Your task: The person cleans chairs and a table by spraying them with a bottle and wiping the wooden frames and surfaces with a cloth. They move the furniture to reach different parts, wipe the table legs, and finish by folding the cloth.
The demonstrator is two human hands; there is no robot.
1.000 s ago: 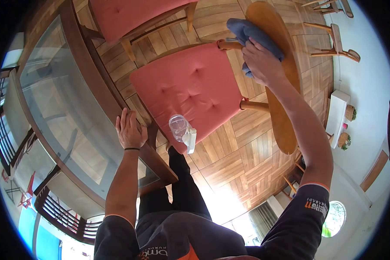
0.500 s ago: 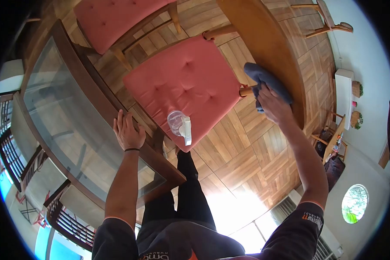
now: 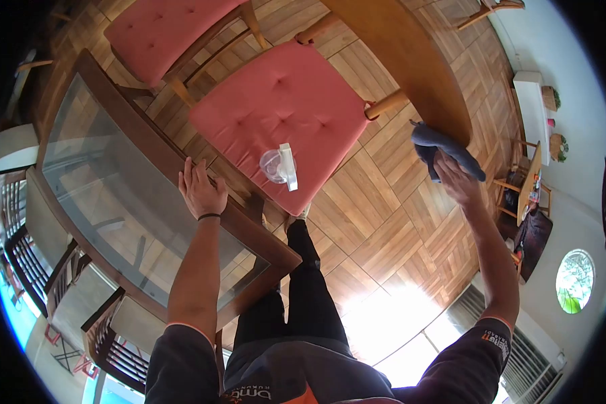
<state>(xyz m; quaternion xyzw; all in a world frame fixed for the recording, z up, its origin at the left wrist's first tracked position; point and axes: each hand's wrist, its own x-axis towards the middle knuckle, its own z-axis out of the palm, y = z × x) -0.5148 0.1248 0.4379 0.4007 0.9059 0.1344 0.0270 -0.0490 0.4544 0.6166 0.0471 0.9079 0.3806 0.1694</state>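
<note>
My right hand point(image 3: 456, 176) grips a grey-blue cloth point(image 3: 444, 145), pressed round the end of the chair's curved wooden backrest point(image 3: 417, 60). The fingers bend over the cloth, and part of it hangs below them. My left hand point(image 3: 202, 190) rests with fingers spread on the brown wooden edge of the glass-topped table point(image 3: 141, 195). Between my hands is the chair's red tufted seat cushion point(image 3: 283, 114). On that cushion sits a clear bottle with a white spray head point(image 3: 287, 166), seen from above.
A second chair with a red cushion point(image 3: 168, 34) stands at upper left. Slatted chairs point(image 3: 118, 330) line the table's far side. Wood-patterned floor point(image 3: 384, 202) spreads to the right, towards a white shelf point(image 3: 528, 114) with plants and a small wooden table point(image 3: 530, 178).
My right hand and the cloth have moved along the backrest to its near end, rightward and slightly down in view. My left hand stays on the table edge. The view has shifted a little.
</note>
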